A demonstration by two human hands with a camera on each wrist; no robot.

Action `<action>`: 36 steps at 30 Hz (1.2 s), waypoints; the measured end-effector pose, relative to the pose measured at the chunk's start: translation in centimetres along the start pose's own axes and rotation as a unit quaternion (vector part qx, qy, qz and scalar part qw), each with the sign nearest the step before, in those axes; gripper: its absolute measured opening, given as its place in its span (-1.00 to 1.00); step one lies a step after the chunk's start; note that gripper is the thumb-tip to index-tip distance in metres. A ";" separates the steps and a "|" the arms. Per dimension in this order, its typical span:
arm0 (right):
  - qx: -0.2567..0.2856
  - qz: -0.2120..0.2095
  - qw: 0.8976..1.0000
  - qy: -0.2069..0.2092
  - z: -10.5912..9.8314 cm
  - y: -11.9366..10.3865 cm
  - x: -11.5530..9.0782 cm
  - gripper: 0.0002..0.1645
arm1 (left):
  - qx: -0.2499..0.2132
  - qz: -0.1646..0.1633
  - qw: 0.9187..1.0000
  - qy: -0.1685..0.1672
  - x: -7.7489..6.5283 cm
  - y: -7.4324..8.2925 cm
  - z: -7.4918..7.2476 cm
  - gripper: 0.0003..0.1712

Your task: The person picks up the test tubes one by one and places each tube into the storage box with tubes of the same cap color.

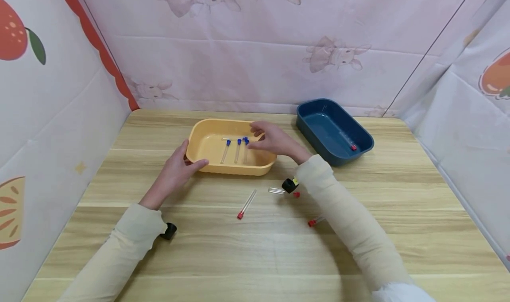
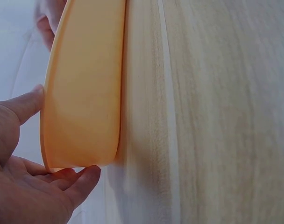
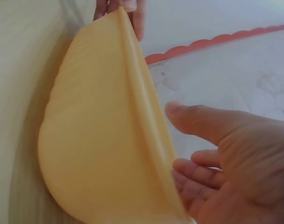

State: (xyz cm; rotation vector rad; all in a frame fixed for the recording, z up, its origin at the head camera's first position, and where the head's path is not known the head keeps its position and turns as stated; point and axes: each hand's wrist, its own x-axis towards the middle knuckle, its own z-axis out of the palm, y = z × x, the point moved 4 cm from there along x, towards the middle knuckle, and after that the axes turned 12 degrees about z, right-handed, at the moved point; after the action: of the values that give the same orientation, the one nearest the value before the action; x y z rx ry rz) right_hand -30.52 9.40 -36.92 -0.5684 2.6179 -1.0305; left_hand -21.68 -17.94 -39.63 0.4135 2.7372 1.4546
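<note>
A yellow plastic basin (image 1: 207,149) stands on the table with several blue-capped clear tubes (image 1: 237,150) lying in it. My left hand (image 1: 175,169) grips its left end, thumb at the near rim; the left wrist view shows the fingertips (image 2: 88,179) against the outer end wall. Over the basin's right end reaches my right hand (image 1: 275,139), thumb and fingers spread apart, close to the rightmost tubes. Nothing shows between thumb and fingers in the right wrist view, where the fingers (image 3: 198,170) are partly hidden behind the rim.
At the back right stands a dark blue basin (image 1: 324,133) with a red-capped tube (image 1: 353,147) inside. Nearer on the wooden table lie a red-capped tube (image 1: 247,204), clear tube glass (image 1: 276,191) and a red cap (image 1: 296,195). Another red-capped tube (image 1: 312,222) is partly under the right sleeve.
</note>
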 end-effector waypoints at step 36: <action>0.092 0.039 0.953 0.288 -10.5 4.7 -12.6 -0.48 | 0.005 0.009 1.000 -0.010 0.9 -0.6 -0.4 0.09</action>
State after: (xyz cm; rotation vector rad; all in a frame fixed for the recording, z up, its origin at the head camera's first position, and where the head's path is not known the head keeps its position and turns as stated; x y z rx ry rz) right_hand -24.60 24.42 -31.35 -0.1250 2.9363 -1.5882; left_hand -22.70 -18.35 -39.84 0.4520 2.7341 1.4330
